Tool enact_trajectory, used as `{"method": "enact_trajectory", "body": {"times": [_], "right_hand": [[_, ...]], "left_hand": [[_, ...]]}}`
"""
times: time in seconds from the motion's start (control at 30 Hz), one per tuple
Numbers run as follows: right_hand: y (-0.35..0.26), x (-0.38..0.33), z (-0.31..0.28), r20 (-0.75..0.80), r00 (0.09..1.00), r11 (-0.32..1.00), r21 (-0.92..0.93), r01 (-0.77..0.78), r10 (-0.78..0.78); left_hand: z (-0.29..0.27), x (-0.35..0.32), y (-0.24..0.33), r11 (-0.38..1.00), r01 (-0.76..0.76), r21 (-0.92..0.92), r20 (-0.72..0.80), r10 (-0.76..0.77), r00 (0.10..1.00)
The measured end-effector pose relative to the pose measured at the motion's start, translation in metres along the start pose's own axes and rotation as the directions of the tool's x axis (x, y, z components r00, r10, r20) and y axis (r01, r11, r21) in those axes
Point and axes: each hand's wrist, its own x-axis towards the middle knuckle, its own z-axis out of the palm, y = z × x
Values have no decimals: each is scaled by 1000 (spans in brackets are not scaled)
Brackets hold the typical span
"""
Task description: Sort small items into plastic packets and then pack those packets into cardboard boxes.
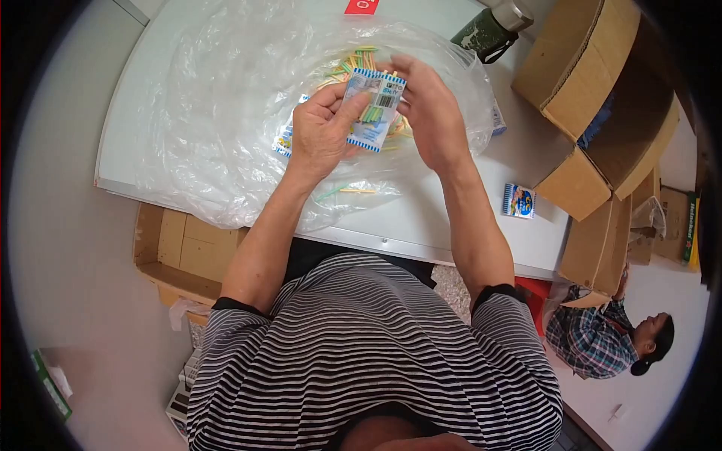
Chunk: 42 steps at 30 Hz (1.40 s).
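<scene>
A small clear packet (366, 135) with blue-striped ends and printing is held up over the table, with pale green and yellow sticks inside it. My left hand (320, 135) is closed on its left side, the thumb lying across the front. My right hand (434, 109) curls round the right edge near the top, where a couple of stick tips poke out; some of its fingers are hidden behind the packet. Beneath both hands, a heap of thin coloured sticks (365, 58) lies on a large clear plastic bag (226, 98). Another printed packet (284, 141) lies partly under my left hand.
A blue-striped packet (519, 201) lies on the white table (421, 218) at right. Loose sticks (356, 190) rest near the front edge. A dark green flask (485, 35) stands at the back. Cardboard boxes (575, 184) crowd the right; a co-worker (594, 338) sits beyond.
</scene>
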Motion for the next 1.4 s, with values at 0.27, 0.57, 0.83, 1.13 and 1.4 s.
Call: {"method": "enact_trajectory", "body": {"times": [0.27, 0.57, 0.83, 1.13, 1.4], "right_hand": [[-37, -109, -28, -223, 918, 735, -670, 101, -329], [-38, -180, -132, -539, 833, 103, -842, -529, -129], [-45, -72, -9, -115, 909, 229, -973, -22, -400], [13, 106, -10, -195, 960, -410, -907, -98, 201], [44, 125, 2, -210, 966, -503, -857, -110, 148]], "left_hand": [[-13, -29, 10, 449, -95, 888, -144, 470, 871], [-55, -24, -4, 157, 162, 974, -201, 278, 939], [-66, -28, 2, 501, 211, 840, -341, 184, 922], [-65, -28, 4, 125, 57, 990, -105, 421, 901], [-72, -30, 9, 267, -58, 962, -87, 499, 862]]}}
